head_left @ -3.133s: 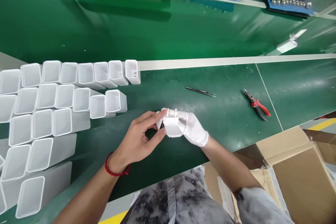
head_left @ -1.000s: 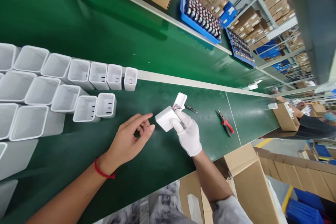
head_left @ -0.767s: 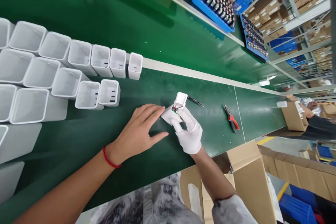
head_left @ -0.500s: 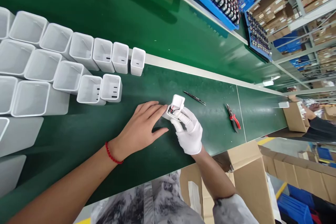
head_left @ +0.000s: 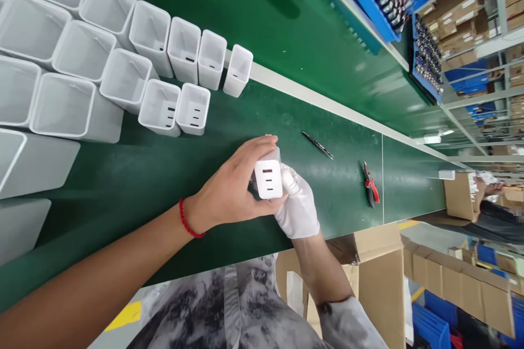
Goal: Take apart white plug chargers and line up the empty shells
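Between my two hands is a white charger (head_left: 269,180), its end face with three dark port slots turned toward me. My bare left hand (head_left: 235,182) is curled around it, fingers over the top and thumb along the lower edge. A white glove covers my right hand (head_left: 298,204), which grips the charger from the right, its fingers partly hidden behind it. Black tweezers (head_left: 317,145) lie on the green bench (head_left: 245,120) beyond my hands. Farther right lie pliers (head_left: 370,185) with red and black handles.
Rows of open white housings (head_left: 61,103) stand at the left, some with slots in the bottom. A blue tray (head_left: 364,0) of small parts sits on the upper shelf. Cardboard boxes (head_left: 380,278) are at the bench's front edge. Another person's hand (head_left: 493,188) is at far right.
The charger has turned so its slotted face shows instead of its open end with wires. My left hand has closed around it. The view has shifted, moving the bench items in the picture.
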A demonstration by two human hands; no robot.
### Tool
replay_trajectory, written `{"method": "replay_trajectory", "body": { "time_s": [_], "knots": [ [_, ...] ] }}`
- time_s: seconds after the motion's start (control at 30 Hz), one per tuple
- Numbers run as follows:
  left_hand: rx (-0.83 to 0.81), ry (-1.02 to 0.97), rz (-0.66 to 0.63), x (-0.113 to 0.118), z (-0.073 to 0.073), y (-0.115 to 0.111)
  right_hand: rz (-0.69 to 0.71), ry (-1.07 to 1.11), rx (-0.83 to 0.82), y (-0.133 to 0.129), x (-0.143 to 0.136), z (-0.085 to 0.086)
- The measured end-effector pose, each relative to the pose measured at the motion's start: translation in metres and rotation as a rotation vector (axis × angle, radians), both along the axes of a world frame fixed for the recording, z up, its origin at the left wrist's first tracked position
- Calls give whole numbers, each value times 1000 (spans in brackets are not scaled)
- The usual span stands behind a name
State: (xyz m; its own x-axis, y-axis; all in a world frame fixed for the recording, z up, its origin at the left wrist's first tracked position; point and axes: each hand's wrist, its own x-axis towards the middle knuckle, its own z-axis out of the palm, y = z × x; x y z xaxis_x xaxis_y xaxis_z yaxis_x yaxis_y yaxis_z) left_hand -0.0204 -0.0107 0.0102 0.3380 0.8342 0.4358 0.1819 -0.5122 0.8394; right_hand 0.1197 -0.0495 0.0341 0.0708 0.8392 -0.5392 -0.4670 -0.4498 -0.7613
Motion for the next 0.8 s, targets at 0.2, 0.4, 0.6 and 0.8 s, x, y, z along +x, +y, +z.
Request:
{"method": "replay_trajectory", "body": {
  "time_s": [0.2,0.4,0.6,0.8],
  "knots": [
    [-25,-56,7,-1,-2,-1,-2,45,-9,-3,-7,-8],
    [21,46,-10,-5,-7,-1,52,81,-11,-2,-3,-4],
    [-9,111,3,-5,-11,-1,-11,87,2,-1,-7,-9],
    [-122,82,47,-6,0,4,101,-623,153,5,21,3]
  ]
}}
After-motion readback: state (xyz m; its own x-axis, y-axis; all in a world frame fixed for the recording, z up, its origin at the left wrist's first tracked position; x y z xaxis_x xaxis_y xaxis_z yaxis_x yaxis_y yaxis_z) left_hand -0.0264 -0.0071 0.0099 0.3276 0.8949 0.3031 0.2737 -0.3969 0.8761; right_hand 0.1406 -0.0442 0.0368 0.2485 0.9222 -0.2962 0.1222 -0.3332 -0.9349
